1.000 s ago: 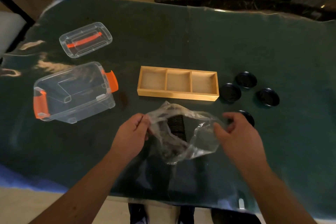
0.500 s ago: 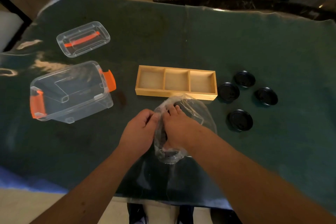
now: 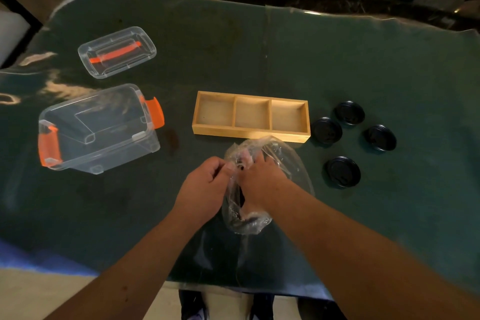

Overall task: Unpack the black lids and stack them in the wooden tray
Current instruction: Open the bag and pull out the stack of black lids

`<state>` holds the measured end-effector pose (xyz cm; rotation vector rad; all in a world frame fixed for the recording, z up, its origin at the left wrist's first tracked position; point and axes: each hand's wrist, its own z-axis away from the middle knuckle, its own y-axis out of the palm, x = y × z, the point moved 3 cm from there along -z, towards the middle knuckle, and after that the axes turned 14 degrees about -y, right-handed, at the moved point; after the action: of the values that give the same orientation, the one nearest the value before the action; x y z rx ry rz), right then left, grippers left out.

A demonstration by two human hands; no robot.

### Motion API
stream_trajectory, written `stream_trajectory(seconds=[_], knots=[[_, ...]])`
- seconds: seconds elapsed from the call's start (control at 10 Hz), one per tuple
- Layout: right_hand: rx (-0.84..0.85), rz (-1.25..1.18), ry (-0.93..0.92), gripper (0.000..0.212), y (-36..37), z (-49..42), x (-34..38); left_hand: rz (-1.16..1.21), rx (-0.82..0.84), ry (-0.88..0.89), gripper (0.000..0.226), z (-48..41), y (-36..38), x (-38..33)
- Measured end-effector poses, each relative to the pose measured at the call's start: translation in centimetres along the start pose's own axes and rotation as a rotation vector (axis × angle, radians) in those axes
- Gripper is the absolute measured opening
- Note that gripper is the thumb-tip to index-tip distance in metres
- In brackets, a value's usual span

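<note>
Clear bin point(image 3: 96, 127) with orange latches lies beside its separate lid point(image 3: 117, 51) on green table point(image 3: 285, 60)

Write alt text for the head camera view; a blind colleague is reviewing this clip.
Two hands work a clear plastic bag on a dark green table: left hand grips its edge, right hand reaches inside. Beyond lies an empty three-compartment wooden tray, with four black lids loose to its right.

Four lids point(image 3: 343, 171) lie right of the tray point(image 3: 251, 135).
</note>
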<state>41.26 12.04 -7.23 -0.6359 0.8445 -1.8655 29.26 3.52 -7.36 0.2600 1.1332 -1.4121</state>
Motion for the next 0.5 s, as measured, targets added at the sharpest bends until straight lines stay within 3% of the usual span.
stream_trajectory(seconds=[0.1,0.2,0.3,0.4,0.5], knots=[[-0.063,-0.094,0.019,0.096,0.1,-0.5,0.2,0.058,0.023,-0.038,0.046,0.4,0.2,0.5],[-0.197,-0.278,0.086,0.086,0.4,-0.3,-0.2,0.156,-0.107,-0.121,0.053,0.3,-0.9,2.0],[-0.353,-0.655,0.129,0.068,1.2,0.4,-1.3,0.302,-0.137,-0.308,0.044,-0.6,-2.2,3.8],[-0.606,-1.384,0.113,0.036,2.3,1.3,-1.5,0.548,0.108,-0.569,0.03,-0.4,-1.9,4.9],[-0.533,-2.044,0.015,0.035,3.6,2.0,-0.2,0.584,0.351,-0.515,0.016,0.4,-0.2,5.2]])
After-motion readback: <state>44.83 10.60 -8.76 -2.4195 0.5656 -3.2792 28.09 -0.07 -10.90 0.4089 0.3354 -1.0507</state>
